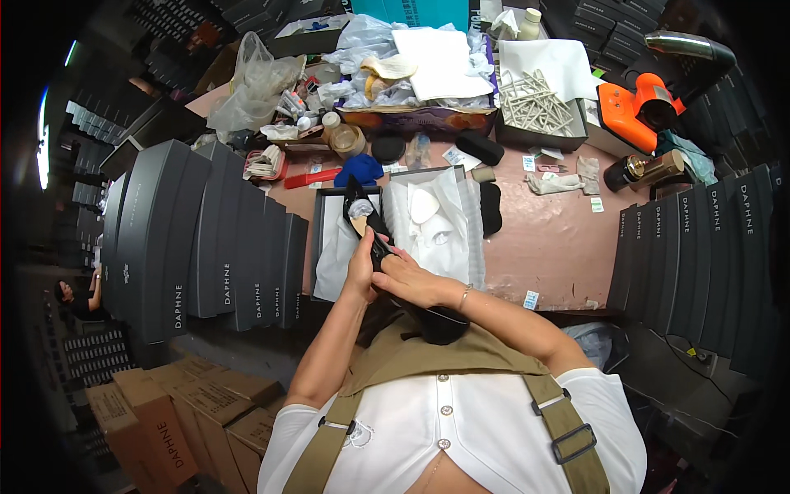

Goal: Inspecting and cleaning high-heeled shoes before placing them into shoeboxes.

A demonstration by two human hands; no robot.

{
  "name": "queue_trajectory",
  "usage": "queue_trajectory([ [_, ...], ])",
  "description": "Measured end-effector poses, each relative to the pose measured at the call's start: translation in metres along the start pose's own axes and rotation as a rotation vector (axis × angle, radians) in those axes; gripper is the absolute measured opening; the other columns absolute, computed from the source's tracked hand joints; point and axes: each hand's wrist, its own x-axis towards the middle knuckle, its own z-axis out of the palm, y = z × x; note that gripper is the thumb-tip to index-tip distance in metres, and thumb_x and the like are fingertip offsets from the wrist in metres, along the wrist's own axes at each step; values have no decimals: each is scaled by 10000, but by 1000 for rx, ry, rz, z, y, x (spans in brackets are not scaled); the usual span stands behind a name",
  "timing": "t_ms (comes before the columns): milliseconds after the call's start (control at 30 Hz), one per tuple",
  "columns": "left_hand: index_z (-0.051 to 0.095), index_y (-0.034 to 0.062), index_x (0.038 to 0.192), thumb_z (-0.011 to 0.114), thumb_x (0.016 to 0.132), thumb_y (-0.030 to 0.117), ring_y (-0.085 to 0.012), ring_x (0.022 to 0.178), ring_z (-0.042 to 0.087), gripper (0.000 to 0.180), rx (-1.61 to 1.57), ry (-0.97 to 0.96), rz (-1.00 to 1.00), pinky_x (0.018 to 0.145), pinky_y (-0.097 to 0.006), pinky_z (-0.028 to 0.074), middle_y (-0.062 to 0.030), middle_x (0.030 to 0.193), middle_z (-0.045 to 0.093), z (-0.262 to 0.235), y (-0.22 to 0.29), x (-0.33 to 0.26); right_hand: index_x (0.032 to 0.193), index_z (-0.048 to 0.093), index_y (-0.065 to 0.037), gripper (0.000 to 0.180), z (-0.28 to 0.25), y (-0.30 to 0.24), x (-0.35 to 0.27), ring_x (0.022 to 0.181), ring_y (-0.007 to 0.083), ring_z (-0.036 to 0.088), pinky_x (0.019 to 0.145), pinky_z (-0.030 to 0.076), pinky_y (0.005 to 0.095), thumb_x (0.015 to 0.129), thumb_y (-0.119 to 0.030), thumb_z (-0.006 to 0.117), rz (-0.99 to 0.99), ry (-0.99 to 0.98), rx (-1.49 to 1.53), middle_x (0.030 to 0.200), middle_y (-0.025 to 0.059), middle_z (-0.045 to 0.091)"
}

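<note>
A black shoe (380, 249) with a light insole is in my hands above the near edge of the table. Crumpled clear wrapping shows inside the shoe. My left hand (360, 265) is closed around its side. My right hand (411, 280) grips it from the other side, fingers bent over the black upper. Another black shoe (444, 324) appears to rest in my lap, partly hidden by my right forearm. Just beyond my hands lies an open grey shoebox (318, 239) lined with white tissue paper (428, 222).
Stacked dark shoeboxes stand left (156, 239) and right (699, 255). At the back are a carton (387, 120) of crumpled paper, a tray of white sticks (539, 103) and an orange device (629, 111). A blue cloth (359, 170) and black pads (490, 208) lie around the shoebox.
</note>
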Motion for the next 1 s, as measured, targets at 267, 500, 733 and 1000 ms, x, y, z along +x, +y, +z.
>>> queue_trajectory([
  [267, 497, 59, 1025, 422, 958, 453, -268, 760, 645, 407, -59, -89, -64, 672, -399, 541, -135, 816, 616, 4, -4, -16, 1252, 477, 6, 450, -28, -10, -63, 1364, 316, 214, 1089, 179, 527, 962, -316, 357, -9, -119, 110, 1448, 188, 229],
  [500, 615, 89, 954, 487, 935, 466, -182, 810, 634, 398, -69, -75, -72, 717, -290, 510, -46, 877, 647, 5, -19, 12, 1057, 602, -49, 334, -3, 13, -15, 1375, 488, 107, 1021, 179, 677, 904, -311, 462, 165, 156, -397, 1514, 267, 16],
  [733, 575, 92, 892, 489, 933, 467, -170, 717, 608, 387, -36, 122, -106, 661, -306, 509, -54, 779, 608, -16, -29, 8, 843, 705, -103, 342, 23, 36, 6, 1274, 458, 338, 975, 173, 727, 863, -371, 493, 191, 258, -649, 1253, 291, 474],
  [1000, 549, 47, 947, 485, 951, 431, -174, 671, 612, 390, 38, 25, -54, 637, -290, 494, -104, 744, 634, 8, -19, -12, 862, 628, -35, 251, 18, 8, -22, 1135, 469, 480, 944, 234, 721, 858, -268, 532, 248, 214, -569, 990, 242, 606],
])
